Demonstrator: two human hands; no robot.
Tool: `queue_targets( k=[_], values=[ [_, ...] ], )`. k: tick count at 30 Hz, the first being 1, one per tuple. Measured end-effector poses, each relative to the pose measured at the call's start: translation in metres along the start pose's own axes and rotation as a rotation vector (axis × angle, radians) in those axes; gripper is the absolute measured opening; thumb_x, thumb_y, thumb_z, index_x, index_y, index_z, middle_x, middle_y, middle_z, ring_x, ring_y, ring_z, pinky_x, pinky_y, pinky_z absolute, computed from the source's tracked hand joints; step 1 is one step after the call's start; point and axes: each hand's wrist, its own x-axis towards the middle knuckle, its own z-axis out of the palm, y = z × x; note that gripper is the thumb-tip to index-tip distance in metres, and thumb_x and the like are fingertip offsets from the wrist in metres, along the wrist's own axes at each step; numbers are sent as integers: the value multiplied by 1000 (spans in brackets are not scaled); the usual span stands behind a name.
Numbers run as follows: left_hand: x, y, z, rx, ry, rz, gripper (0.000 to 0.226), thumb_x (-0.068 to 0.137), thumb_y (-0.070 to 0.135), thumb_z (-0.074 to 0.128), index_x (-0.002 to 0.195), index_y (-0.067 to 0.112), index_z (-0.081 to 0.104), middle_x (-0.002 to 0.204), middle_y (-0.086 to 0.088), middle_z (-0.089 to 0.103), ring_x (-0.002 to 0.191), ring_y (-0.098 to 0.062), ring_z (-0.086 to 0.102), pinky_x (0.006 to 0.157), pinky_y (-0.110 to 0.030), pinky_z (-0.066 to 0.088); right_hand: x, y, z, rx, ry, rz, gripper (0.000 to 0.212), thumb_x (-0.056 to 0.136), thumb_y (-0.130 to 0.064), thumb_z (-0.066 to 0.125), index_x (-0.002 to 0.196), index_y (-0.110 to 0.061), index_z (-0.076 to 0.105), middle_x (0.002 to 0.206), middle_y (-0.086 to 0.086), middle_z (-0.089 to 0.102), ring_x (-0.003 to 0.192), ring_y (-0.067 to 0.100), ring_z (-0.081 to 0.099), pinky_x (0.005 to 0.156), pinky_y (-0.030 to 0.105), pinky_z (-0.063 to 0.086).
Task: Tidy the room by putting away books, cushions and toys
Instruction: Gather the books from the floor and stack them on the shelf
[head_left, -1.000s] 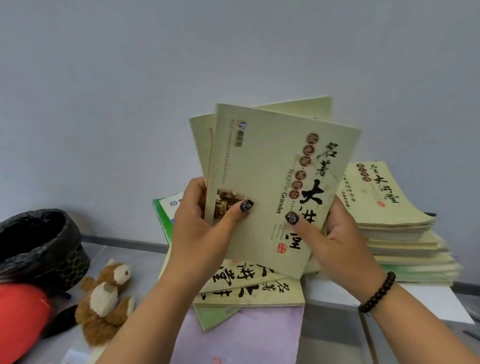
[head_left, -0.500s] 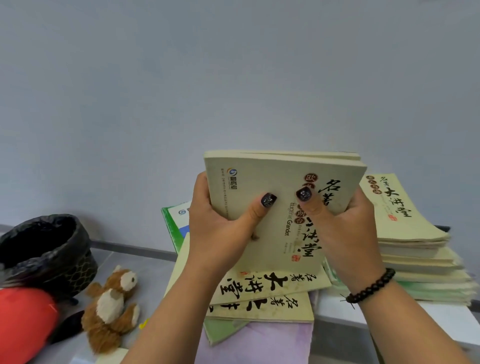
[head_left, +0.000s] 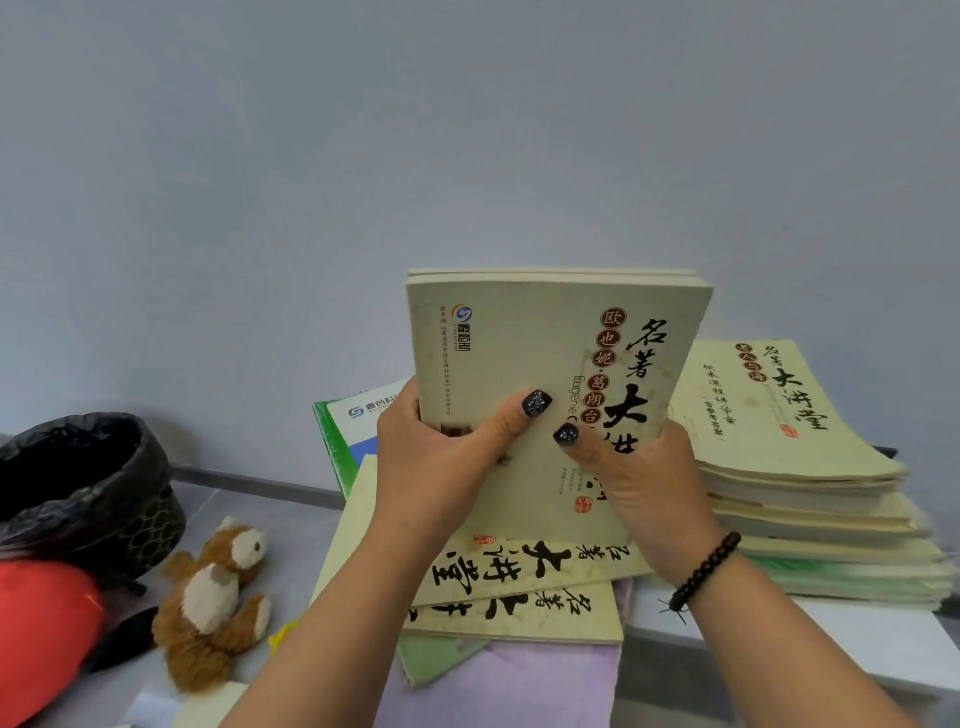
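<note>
Both hands hold a squared-up bundle of cream booklets (head_left: 519, 343) upright in front of me. My left hand (head_left: 441, 467) grips its left edge with the thumb across the cover. My right hand (head_left: 639, 478) grips the right side, thumb on the cover too. Under the bundle lie more cream booklets (head_left: 519, 577) with black brush lettering, spread loosely over a green book (head_left: 353, 431). A tall pile of booklets (head_left: 779, 431) stands to the right. A brown and white plush toy (head_left: 218, 603) lies on the floor at the lower left.
A bin lined with a black bag (head_left: 83, 483) stands at the left, with a red cushion (head_left: 41, 634) in front of it. A pale purple cloth (head_left: 519, 686) lies under the loose booklets. A white surface (head_left: 831, 644) carries the tall pile. A plain grey wall is behind.
The fanned booklets have been gathered into one even bundle and brought lower. My thumbs moved closer together on the cover.
</note>
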Motion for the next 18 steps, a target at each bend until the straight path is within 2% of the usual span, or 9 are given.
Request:
queue_targets(
  k=[2, 5, 7, 12, 14, 16, 18],
  values=[
    [-2, -4, 2, 6, 20, -11, 46, 52, 39, 86, 90, 25, 64, 80, 11, 74, 71, -10, 72, 58, -23, 56, 1, 3, 0, -12, 5, 36, 50, 48, -54, 79, 91, -29, 71, 91, -9, 75, 85, 8, 72, 68, 21, 58],
    [-3, -7, 3, 8, 56, -37, 48, 51, 42, 83, 91, 24, 64, 82, 11, 74, 74, -11, 73, 59, -22, 56, 2, 2, 3, -95, 25, 13, 42, 61, -40, 75, 101, -30, 63, 94, -17, 74, 88, 2, 70, 70, 17, 56],
    [-2, -8, 1, -10, 56, -51, 48, 52, 41, 86, 91, 23, 64, 82, 9, 75, 75, -12, 73, 60, -22, 56, -1, 2, 4, -129, 47, -31, 37, 64, -36, 75, 99, -31, 64, 93, -20, 73, 87, 0, 69, 69, 18, 57],
    [-7, -6, -4, 24, -27, -58, 54, 57, 43, 89, 97, 18, 63, 78, 4, 73, 67, -10, 70, 59, -20, 55, -20, -4, 1, -143, 108, -63, 19, 62, -34, 77, 79, -35, 71, 84, -13, 75, 78, 10, 70, 69, 37, 61],
    [-13, -6, -5, 37, -71, -55, 55, 58, 46, 85, 100, 17, 63, 78, 4, 74, 68, -9, 71, 60, -19, 54, -29, -9, -3, -163, 109, -48, 21, 60, -38, 76, 80, -34, 70, 83, -11, 75, 78, 12, 70, 68, 39, 60],
    [-19, -4, -5, 45, -138, -55, 56, 62, 50, 82, 103, 18, 61, 79, 5, 74, 69, -8, 71, 60, -17, 54, -39, -16, -9, -182, 112, -57, 27, 58, -40, 74, 84, -33, 69, 82, -15, 74, 75, 6, 69, 63, 33, 61],
    [-25, 0, -6, 76, -245, -42, 42, 73, 47, 66, 106, 22, 60, 84, 11, 74, 76, -2, 70, 65, -16, 53, -46, -22, -15, -198, 137, -83, 31, 56, -41, 74, 86, -33, 68, 81, -21, 73, 74, 0, 69, 55, 23, 58]
  ],
)
